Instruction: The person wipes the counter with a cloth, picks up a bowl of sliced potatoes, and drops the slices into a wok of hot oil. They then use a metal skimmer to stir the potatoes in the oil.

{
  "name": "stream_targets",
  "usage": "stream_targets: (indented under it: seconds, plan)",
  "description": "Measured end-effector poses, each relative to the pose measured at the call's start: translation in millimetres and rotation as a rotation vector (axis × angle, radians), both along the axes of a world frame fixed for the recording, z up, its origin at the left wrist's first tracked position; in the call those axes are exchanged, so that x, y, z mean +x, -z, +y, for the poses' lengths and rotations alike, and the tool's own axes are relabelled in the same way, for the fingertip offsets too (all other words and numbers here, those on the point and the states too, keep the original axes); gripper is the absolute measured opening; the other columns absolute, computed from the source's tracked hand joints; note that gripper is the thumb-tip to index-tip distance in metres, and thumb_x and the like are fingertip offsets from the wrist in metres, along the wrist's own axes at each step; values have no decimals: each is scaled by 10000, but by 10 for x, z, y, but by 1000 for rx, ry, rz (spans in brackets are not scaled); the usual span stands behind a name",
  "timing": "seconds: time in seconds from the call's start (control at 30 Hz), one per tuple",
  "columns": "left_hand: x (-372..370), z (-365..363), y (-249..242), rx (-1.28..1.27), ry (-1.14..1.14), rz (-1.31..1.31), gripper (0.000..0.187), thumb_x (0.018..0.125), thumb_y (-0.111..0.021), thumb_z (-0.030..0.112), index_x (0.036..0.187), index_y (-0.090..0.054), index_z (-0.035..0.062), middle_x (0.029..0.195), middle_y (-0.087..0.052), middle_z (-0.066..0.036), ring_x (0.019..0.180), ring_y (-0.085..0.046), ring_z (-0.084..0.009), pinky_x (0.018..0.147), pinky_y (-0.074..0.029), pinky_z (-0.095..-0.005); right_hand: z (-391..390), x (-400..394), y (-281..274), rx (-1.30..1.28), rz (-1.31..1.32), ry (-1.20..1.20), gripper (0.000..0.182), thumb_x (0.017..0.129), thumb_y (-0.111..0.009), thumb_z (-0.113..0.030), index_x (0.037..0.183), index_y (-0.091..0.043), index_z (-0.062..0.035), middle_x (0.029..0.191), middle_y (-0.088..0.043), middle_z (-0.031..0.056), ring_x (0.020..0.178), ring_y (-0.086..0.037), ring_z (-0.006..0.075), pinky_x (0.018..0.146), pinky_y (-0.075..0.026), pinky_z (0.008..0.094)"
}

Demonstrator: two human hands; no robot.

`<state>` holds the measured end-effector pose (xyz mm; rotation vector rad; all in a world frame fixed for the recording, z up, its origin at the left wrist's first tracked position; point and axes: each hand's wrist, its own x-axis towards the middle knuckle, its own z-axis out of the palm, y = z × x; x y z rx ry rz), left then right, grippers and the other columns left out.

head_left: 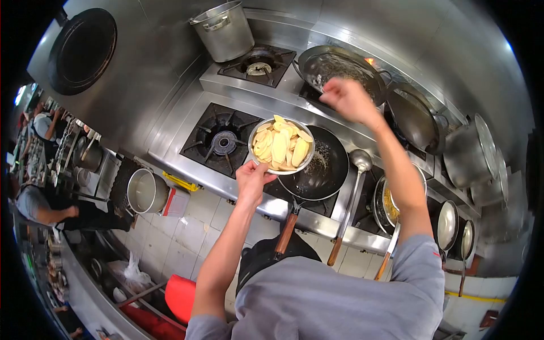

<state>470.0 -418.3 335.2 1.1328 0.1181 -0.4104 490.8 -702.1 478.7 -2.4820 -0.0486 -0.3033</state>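
Observation:
My left hand (pixel 254 180) grips the near rim of a metal bowl (pixel 251 148) filled with pale yellow slices (pixel 279 146). The bowl is held level above the stove, overlapping the left edge of a black frying pan (pixel 324 175) with dark specks inside. Over the right part of a large wok (pixel 334 65) of bubbling liquid at the back is my right hand (pixel 347 97). Its fingers are curled and blurred by motion, and whether they hold anything is hidden.
An unused burner (pixel 223 143) lies left of the bowl; a tall pot (pixel 228 34) stands behind it. A ladle (pixel 360 161) rests right of the pan. Another wok (pixel 416 122) and a strainer (pixel 391 201) are further right. A flame shows behind the large wok. Two people are far left.

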Motion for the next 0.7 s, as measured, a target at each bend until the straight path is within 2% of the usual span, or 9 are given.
stream_targets:
  seconds: [0.03, 0.1, 0.17, 0.3, 0.43, 0.5, 0.53, 0.67, 0.7]
  plan:
    - [-6, -2, -17, -3, 5, -2, 116, 781, -581, -3, 675, -533, 2, 666, -562, -34, 554, -552, -78, 538, -555, -237, 285, -131, 39, 83, 59, -103, 288, 788, -649, -183, 1004, -586, -2, 862, -635, 155, 764, -612, 298, 699, -483, 371]
    - [-19, -33, -65, 0, 12, -2, 129, 781, -582, -2, 667, -523, 8, 662, -552, -30, 547, -547, -80, 534, -556, -237, 634, -258, 345, -150, -197, -305, 380, 789, -653, -167, 1118, -543, -10, 1045, -590, 170, 921, -575, 300, 809, -459, 384]
    - [-19, -57, -92, 2, 19, -13, 139, 784, -581, 0, 661, -515, 9, 666, -550, -31, 549, -547, -83, 533, -558, -237, 897, -365, 501, -134, -143, -341, 471, 756, -679, -169, 1171, -513, -21, 1173, -521, 165, 1059, -497, 308, 907, -399, 400]
    - [3, -78, -58, -8, 42, -24, 136, 790, -576, 6, 669, -516, 3, 669, -541, -34, 560, -552, -90, 529, -561, -235, 1037, -429, 542, -238, -67, -332, 500, 716, -705, -178, 1158, -523, -33, 1180, -510, 141, 1087, -461, 318, 933, -368, 400]
    - [35, -135, -46, 1, 71, -31, 117, 793, -571, 6, 688, -523, -10, 673, -540, -39, 566, -559, -97, 530, -562, -235, 971, -449, 458, -288, -23, -295, 401, 720, -689, -130, 1091, -549, -72, 1070, -522, 130, 1013, -486, 329, 868, -391, 410]
    - [49, -171, -57, -11, 68, -4, 99, 793, -568, 6, 706, -531, -20, 690, -551, -49, 569, -564, -104, 532, -562, -235, 899, -423, 411, -184, 119, -382, 332, 724, -683, -116, 1025, -553, -71, 1061, -519, 124, 964, -514, 327, 829, -407, 411]
    - [62, -189, -60, -11, 78, 3, 93, 795, -564, 6, 712, -534, -24, 707, -562, -58, 583, -573, -110, 538, -563, -233, 866, -427, 382, -160, 103, -387, 281, 730, -676, -98, 975, -543, -55, 1006, -541, 118, 922, -541, 328, 794, -420, 403]
    - [155, -327, -54, -6, 87, -7, 81, 794, -564, 7, 726, -541, -31, 723, -572, -68, 599, -583, -117, 544, -565, -237, 631, -318, 417, -81, 74, -465, 256, 750, -658, -79, 971, -535, -39, 920, -575, 118, 868, -548, 346, 759, -433, 380]
    - [180, -372, -72, -9, 90, -7, 78, 794, -563, 6, 731, -542, -34, 732, -577, -74, 605, -587, -119, 548, -567, -240, 574, -299, 395, -27, 70, -454, 247, 758, -654, -70, 968, -531, -32, 876, -579, 115, 831, -561, 318, 737, -439, 370]
